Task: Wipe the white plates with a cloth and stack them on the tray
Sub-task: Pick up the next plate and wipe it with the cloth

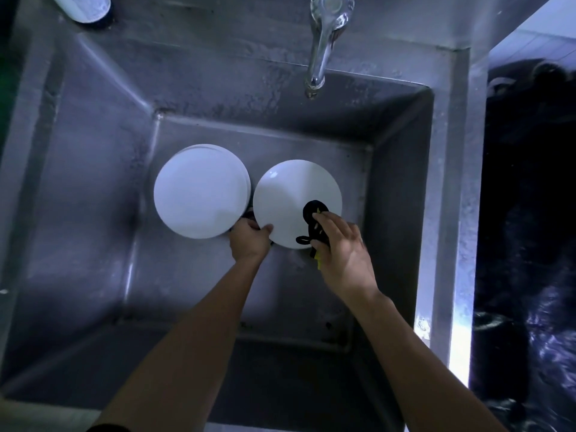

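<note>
A white plate (290, 198) is held over the bottom of a steel sink. My left hand (249, 240) grips its near-left rim, thumb on top. My right hand (341, 247) presses a dark cloth with yellow marks (314, 213) onto the plate's near-right part, fingers curled round the cloth. To the left, a stack of white plates (201, 190) sits in the sink, touching or nearly touching the held plate. No tray is in view.
The deep steel sink (93, 188) has steep walls on all sides. A chrome tap (324, 42) hangs over the back wall. A white container (84, 7) stands at the back-left corner. Dark space lies right of the sink rim (452, 213).
</note>
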`<state>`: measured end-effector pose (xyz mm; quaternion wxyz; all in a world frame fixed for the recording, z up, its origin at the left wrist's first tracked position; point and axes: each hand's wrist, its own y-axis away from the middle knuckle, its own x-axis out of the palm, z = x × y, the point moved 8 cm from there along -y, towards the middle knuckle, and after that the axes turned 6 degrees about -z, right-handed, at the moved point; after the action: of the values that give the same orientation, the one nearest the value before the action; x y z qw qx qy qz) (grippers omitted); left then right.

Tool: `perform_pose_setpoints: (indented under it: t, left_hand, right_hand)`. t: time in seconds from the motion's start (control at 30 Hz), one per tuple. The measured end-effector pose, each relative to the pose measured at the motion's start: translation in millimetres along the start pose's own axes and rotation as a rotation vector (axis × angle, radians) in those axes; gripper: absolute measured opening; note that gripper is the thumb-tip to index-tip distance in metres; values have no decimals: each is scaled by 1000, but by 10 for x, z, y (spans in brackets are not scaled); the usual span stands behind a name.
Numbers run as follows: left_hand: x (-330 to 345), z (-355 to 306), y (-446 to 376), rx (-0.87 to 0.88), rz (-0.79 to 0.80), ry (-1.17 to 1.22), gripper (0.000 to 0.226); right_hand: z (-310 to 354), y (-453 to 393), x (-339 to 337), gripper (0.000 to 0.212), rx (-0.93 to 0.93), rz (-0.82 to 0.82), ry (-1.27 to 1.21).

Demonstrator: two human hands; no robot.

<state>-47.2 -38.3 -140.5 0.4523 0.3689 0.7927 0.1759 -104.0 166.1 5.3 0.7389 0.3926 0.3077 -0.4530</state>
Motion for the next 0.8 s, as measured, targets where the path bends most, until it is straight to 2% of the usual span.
perform_pose_setpoints:
  t: [0.3, 0.53, 0.6, 0.7, 0.8]
  left_hand:
    - [32, 133, 305, -302, 103, 431, 12]
    - [-144, -40, 464, -268, 141, 493, 25]
    - [-201, -112, 493, -233, 176, 515, 26]
    - [-292, -194, 571, -218, 229, 546, 42]
    - [-366, -277, 699, -231, 320, 607, 42]
  right_hand:
    - [15, 116, -94, 53, 17, 3, 16]
    - [85, 195, -130, 54, 21, -16, 3]
    - [103, 216, -154, 53, 24, -28, -5]
    - [133, 267, -206, 53, 29, -40, -20]
    - [177, 333, -286, 53, 37, -51, -36]
